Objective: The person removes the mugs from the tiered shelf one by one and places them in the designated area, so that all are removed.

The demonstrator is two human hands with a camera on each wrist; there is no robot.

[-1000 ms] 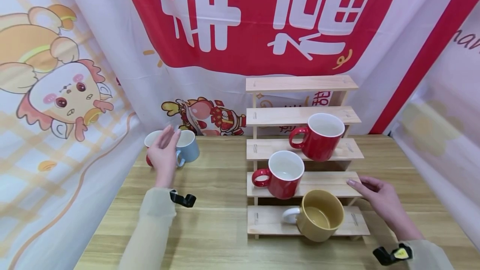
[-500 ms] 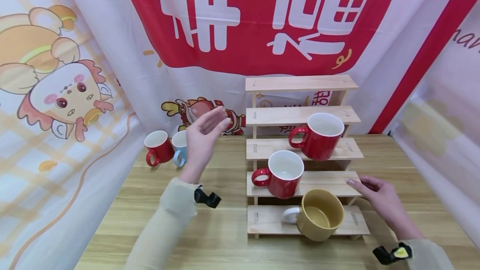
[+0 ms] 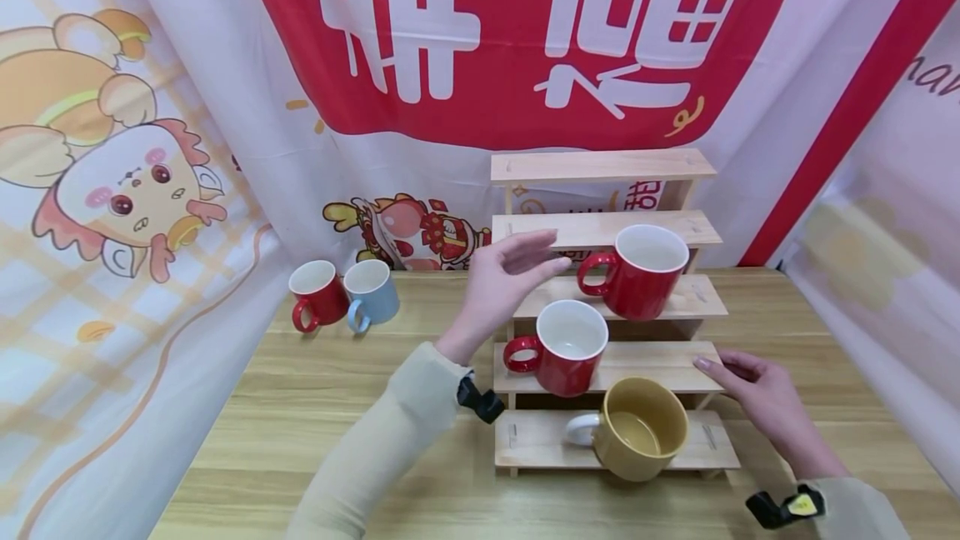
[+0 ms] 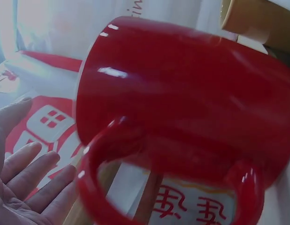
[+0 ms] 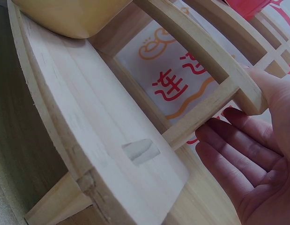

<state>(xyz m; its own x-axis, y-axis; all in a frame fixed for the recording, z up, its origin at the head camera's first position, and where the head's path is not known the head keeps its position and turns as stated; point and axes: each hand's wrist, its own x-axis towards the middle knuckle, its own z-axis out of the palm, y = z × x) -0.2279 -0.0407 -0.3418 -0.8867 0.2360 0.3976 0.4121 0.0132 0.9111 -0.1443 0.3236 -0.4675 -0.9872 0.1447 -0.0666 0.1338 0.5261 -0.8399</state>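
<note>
A stepped wooden shelf rack (image 3: 600, 227) stands on the table, holding two red mugs and a yellow mug (image 3: 643, 427) with a white handle. My left hand (image 3: 506, 286), fingers extended and holding nothing, hovers left of the upper red mug (image 3: 647, 273), near its handle. The lower red mug (image 3: 570, 348) sits just below that hand, on the second step from the bottom. A red mug (image 4: 191, 103) fills much of the left wrist view, apart from the fingers (image 4: 32, 178). My right hand (image 3: 772, 398) grips the second step's right end, thumb on top and fingers (image 5: 229, 136) underneath.
Another red mug (image 3: 318, 297) and a light blue mug (image 3: 372, 292) stand side by side at the table's back left. Printed cloth (image 3: 442, 119) hangs behind and on both sides. The wooden tabletop (image 3: 300, 407) extends left of the rack.
My left hand has moved right, from the mugs at the back left across to the rack, uncovering the red and light blue mugs. The right hand and the rack stay put.
</note>
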